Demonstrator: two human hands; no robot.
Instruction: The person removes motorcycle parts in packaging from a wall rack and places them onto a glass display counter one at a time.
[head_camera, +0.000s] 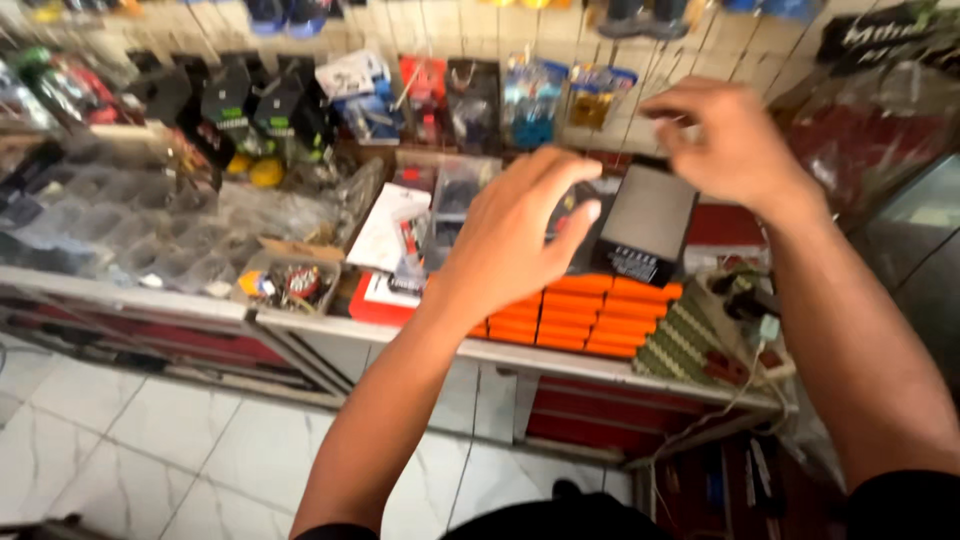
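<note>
My left hand (515, 235) reaches forward with its fingers held together and the thumb apart, just in front of a black box (645, 225). That box lies tilted on a stack of orange boxes (580, 315) on the shelf counter (320, 325). My right hand (725, 135) hovers above the black box's far edge, fingers curled and blurred by motion. Neither hand visibly grips the box; whether the left fingertips touch it cannot be told.
Hanging packaged goods (430, 95) cover the tiled wall behind. Clear plastic compartment trays (120, 230) fill the left counter, with a small cardboard box of bits (285, 280) and white-red packets (395, 235) beside them. A green woven item with cables (700, 335) lies right. White tile floor (180, 440) below.
</note>
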